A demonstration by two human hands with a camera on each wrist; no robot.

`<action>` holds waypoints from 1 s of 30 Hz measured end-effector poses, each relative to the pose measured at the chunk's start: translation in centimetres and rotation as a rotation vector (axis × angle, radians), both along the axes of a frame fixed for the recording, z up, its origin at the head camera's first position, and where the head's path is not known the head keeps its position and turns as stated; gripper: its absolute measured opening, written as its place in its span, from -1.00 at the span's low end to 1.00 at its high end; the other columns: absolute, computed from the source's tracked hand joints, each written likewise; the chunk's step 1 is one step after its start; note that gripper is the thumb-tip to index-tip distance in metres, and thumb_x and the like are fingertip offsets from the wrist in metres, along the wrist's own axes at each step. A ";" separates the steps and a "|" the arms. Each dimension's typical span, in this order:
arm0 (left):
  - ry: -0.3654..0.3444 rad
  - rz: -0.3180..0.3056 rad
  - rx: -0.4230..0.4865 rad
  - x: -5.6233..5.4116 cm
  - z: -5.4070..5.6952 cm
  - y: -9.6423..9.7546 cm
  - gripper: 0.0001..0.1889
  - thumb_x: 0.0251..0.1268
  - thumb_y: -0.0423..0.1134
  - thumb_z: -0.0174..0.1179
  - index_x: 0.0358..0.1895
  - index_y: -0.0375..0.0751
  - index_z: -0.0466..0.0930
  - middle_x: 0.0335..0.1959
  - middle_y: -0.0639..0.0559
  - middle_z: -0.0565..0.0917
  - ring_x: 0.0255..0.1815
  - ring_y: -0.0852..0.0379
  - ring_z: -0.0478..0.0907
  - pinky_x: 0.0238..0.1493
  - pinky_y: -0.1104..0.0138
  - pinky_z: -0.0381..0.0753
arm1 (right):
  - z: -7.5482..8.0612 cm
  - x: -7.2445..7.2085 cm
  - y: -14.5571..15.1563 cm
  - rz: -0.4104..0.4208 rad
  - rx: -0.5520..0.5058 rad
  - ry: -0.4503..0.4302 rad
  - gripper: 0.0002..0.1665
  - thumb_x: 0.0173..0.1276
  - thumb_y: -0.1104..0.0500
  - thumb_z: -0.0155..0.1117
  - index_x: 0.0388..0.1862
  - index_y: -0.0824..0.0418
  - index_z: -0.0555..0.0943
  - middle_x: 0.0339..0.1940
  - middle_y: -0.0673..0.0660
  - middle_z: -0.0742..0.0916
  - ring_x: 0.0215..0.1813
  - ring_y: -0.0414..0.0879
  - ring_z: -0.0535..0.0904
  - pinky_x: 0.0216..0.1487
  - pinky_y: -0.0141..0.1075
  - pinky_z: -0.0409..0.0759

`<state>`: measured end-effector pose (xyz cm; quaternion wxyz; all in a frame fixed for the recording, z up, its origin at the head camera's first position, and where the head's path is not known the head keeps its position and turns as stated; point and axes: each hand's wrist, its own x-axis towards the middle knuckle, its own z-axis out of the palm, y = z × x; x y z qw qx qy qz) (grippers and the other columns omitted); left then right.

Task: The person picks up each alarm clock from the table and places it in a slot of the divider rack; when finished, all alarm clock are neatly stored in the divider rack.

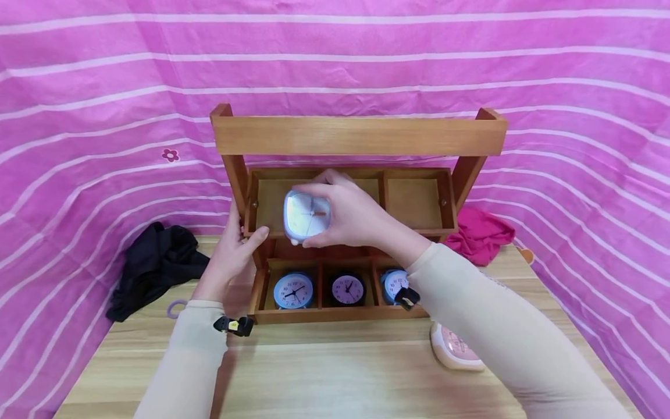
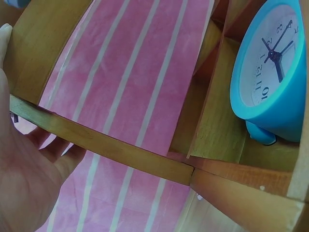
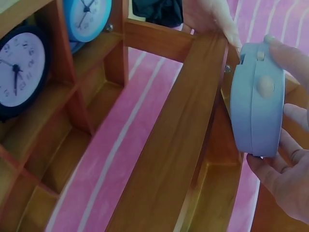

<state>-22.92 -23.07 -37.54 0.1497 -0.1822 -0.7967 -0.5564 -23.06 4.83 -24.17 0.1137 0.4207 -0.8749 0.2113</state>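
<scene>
A beige sleeve (image 1: 497, 326) lies nearest to the camera, and its right hand (image 1: 356, 214) pinches a pale blue alarm clock (image 1: 299, 215) between thumb and fingers, near the left part of the upper tray (image 1: 416, 203). The left hand (image 1: 230, 253) holds the wooden shelf (image 1: 361, 135) by its left side; below, three round clocks (image 1: 294, 292) stand in lower compartments (image 1: 340, 315).

On the tabletop (image 1: 335, 372) lie a black cloth (image 1: 159, 262) at left and a magenta cloth (image 1: 480, 234) at right; pink striped fabric (image 1: 345, 73) hangs behind.
</scene>
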 end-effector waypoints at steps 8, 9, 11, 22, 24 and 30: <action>-0.002 0.004 -0.004 0.2 0.2 -0.6 0.01 0.51 -0.22 0.26 0.69 0.45 -0.30 0.67 -0.05 0.11 0.57 -0.23 0.23 0.41 -0.31 0.33 | 0.0 -1.6 -2.8 -0.017 -0.011 0.054 0.10 -0.05 -0.23 0.75 0.48 0.06 0.55 0.28 0.11 0.60 0.26 -0.06 0.44 0.15 -0.30 0.57; -0.003 0.005 -0.004 0.2 0.2 -0.6 0.01 0.51 -0.22 0.26 0.69 0.45 -0.30 0.67 -0.06 0.11 0.57 -0.24 0.23 0.41 -0.31 0.33 | 0.0 -1.8 -3.1 -0.021 -0.009 0.060 0.10 -0.04 -0.22 0.76 0.49 0.06 0.55 0.30 0.12 0.59 0.26 -0.05 0.44 0.16 -0.29 0.57; -0.005 0.007 -0.003 0.2 0.1 -0.6 0.02 0.50 -0.22 0.27 0.69 0.45 -0.30 0.67 -0.06 0.11 0.57 -0.26 0.22 0.41 -0.32 0.34 | 0.0 -2.1 -3.8 -0.030 0.009 0.078 0.11 -0.03 -0.22 0.75 0.50 0.06 0.53 0.34 0.13 0.58 0.30 -0.04 0.44 0.20 -0.29 0.55; 0.021 -0.020 0.005 -0.5 -0.2 0.0 0.03 0.50 -0.26 0.27 0.69 0.45 -0.30 0.69 0.07 0.07 0.57 -0.10 0.22 0.42 -0.22 0.35 | -0.7 -2.9 -6.0 -0.111 0.115 0.002 0.15 0.02 -0.21 0.73 0.59 -0.04 0.43 0.45 0.12 0.46 0.38 -0.03 0.39 0.24 -0.35 0.54; 0.023 -0.023 0.002 -0.5 -0.2 0.1 0.03 0.50 -0.26 0.27 0.69 0.45 -0.30 0.69 0.09 0.06 0.57 -0.09 0.21 0.43 -0.21 0.35 | -1.1 -3.1 -6.2 -0.122 0.122 -0.025 0.15 0.04 -0.21 0.72 0.59 -0.04 0.42 0.47 0.12 0.44 0.40 -0.01 0.37 0.27 -0.32 0.55; 0.025 -0.032 0.004 -0.5 -0.2 0.0 0.03 0.51 -0.27 0.26 0.69 0.46 -0.32 0.68 0.08 0.07 0.55 -0.05 0.23 0.46 -0.08 0.40 | -1.7 -3.4 -6.6 -0.123 0.143 -0.094 0.13 0.11 -0.20 0.68 0.62 -0.03 0.37 0.52 0.12 0.39 0.46 0.02 0.30 0.38 -0.25 0.49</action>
